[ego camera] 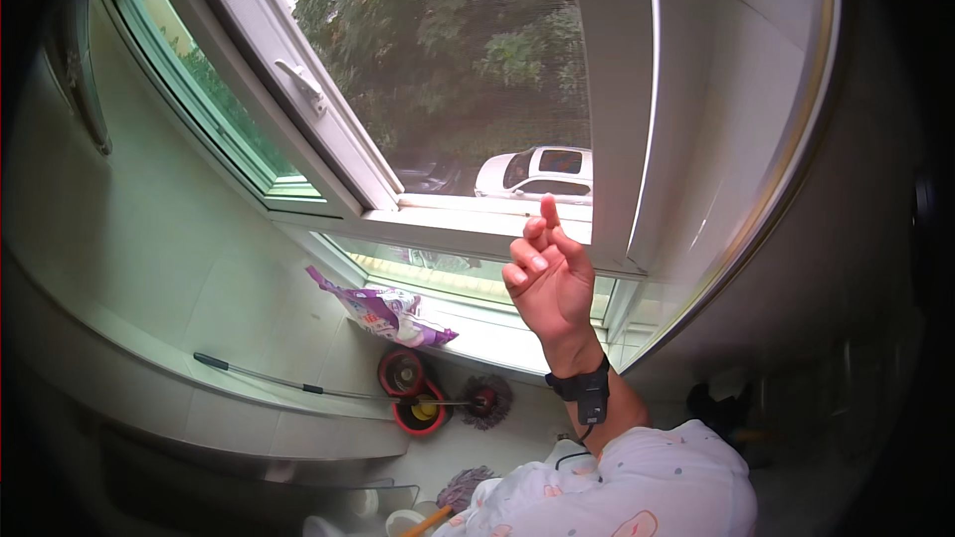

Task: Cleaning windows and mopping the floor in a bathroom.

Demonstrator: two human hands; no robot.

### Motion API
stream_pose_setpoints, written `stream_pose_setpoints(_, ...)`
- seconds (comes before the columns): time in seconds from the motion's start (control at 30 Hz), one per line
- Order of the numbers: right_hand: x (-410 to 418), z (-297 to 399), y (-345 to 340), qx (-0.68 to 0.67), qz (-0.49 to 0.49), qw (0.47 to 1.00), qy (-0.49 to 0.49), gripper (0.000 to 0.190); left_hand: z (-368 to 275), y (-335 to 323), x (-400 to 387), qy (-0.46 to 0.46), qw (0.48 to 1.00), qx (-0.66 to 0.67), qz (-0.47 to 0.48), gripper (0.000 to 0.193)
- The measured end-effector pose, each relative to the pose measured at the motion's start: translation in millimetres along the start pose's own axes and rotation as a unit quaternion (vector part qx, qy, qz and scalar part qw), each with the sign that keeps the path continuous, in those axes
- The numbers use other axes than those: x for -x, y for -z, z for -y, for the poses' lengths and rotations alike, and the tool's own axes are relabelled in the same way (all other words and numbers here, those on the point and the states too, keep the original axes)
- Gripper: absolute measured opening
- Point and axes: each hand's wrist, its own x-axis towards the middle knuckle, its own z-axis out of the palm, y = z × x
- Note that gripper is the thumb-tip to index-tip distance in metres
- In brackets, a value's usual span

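My right hand point(552, 280) is raised in front of a white-framed window, its palm turned towards me. The index finger points up and the other fingers are half curled, with nothing in them. A black strap with a small device and cable point(592, 391) is around the wrist. Behind the fingertips lies the lower rail of the window frame point(477, 222); whether they touch it cannot be told. A window sash point(328, 127) with a white handle point(302, 82) is to the upper left of the hand. My left hand is out of view.
A purple and white plastic bag point(384, 313) bearing writing stands on the sill point(500, 335). Below are a red and black spin-mop bucket point(403, 373) and a mop point(486, 401) with a long handle. Another mop head point(464, 488) lies nearer. Outside, a white car point(537, 173) is parked by trees.
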Motion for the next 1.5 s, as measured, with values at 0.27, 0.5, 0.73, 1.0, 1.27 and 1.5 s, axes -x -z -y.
stream_pose_setpoints(0.27, 33.8, -47.4, 5.0, 0.076, -0.072, 0.991, -0.084, 0.018, -9.8, 99.5, -4.5, -0.028, 0.998, 0.045, -0.032, 0.042)
stream_pose_setpoints(0.5, 96.2, -87.3, 21.8, 0.209, -0.148, 0.958, -0.125, 0.018, -18.0, 215.5, 30.9, -0.097, 0.991, 0.009, -0.091, 0.040)
stream_pose_setpoints(0.73, 185.4, -199.1, 43.3, 0.188, -0.106, 0.932, -0.290, 0.019, -20.9, 440.6, 95.1, -0.046, 0.859, -0.484, -0.162, 0.027)
stream_pose_setpoints(1.0, 262.6, -319.6, 54.2, 0.166, 0.011, 0.879, -0.448, 0.019, -40.7, 502.8, 125.3, -0.172, 0.962, 0.095, -0.192, 0.033)
stream_pose_setpoints(1.27, 408.9, -485.6, 30.8, 0.117, 0.119, 0.804, -0.571, 0.013, -54.2, 609.0, 234.6, -0.229, 0.882, -0.071, -0.406, 0.040)
stream_pose_setpoints(1.5, 587.8, -651.8, 4.9, 0.079, 0.120, 0.710, -0.689, 0.010, -60.9, 685.9, 280.1, -0.247, 0.743, -0.167, -0.599, 0.043)
